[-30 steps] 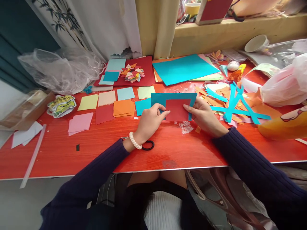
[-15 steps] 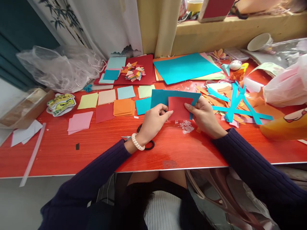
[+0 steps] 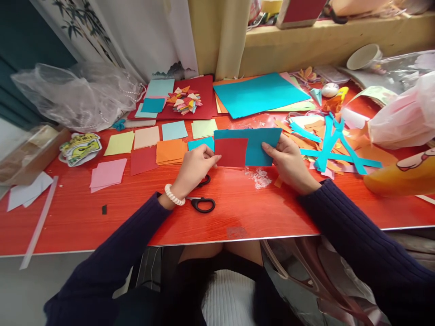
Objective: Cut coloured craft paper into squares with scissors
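A blue paper strip (image 3: 261,147) is held up over the table in front of me. On its left part lies a red paper square (image 3: 231,152), the lower edges roughly level. My left hand (image 3: 198,166) pinches the left edge of the red square and the strip. At the right end, my right hand (image 3: 288,162) grips the blue strip, thumb in front and fingers behind. Black-handled scissors (image 3: 204,205) lie under and beside my left wrist, their blades partly hidden. A stack of orange squares (image 3: 171,151) rests left of my left hand.
Paper squares, including a pink pair (image 3: 108,174), lie on the red table (image 3: 136,222) at left. Blue offcuts (image 3: 328,142) cover orange scraps at right. Behind are large blue sheets (image 3: 261,94) and a folded-paper pile (image 3: 185,100).
The red square has moved left across the blue strip, from near the right part to its left end. My left hand has moved left with it, uncovering more of the scissors.
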Available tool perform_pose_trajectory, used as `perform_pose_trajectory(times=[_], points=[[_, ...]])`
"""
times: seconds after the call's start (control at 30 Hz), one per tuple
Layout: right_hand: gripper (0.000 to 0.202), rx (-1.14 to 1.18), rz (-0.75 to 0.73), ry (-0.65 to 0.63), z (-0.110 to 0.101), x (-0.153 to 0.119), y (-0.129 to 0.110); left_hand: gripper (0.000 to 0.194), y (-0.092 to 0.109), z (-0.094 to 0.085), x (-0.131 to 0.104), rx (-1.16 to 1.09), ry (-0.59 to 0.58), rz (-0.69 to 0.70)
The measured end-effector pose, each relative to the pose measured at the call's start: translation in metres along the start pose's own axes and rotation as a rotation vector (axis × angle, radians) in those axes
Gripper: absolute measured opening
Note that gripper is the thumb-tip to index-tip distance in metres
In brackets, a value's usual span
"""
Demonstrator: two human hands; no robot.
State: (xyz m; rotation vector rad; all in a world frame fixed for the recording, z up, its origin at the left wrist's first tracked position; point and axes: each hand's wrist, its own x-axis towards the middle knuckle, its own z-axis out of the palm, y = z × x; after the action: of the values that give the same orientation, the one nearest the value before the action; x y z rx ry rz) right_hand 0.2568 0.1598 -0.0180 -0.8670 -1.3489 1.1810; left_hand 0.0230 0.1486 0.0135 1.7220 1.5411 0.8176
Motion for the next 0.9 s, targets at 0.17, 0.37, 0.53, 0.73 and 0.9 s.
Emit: perform_pose_trajectory(times=[0.17,0.37,0.53,0.73,0.9], points=[[0.025,0.018,0.017,-0.009,-0.001,0.0,-0.001,0.034,0.004,-0.002,0.0,0.119,0.02,0.023],[0.023,0.056,0.05,-0.056,0.0,-0.003,-0.006,0.043,-0.002,-0.006,0.0,0.134,0.02,0.285],[0.022,0.029,0.087,-0.099,0.0,-0.006,-0.009,0.049,-0.012,-0.012,-0.001,0.174,0.043,0.47],[0.021,-0.034,0.107,-0.107,-0.002,-0.006,-0.007,0.042,-0.023,-0.013,0.003,0.269,0.061,0.575],[0.022,-0.051,0.096,-0.122,-0.002,-0.006,-0.009,0.04,-0.024,-0.013,0.004,0.273,0.029,0.58]])
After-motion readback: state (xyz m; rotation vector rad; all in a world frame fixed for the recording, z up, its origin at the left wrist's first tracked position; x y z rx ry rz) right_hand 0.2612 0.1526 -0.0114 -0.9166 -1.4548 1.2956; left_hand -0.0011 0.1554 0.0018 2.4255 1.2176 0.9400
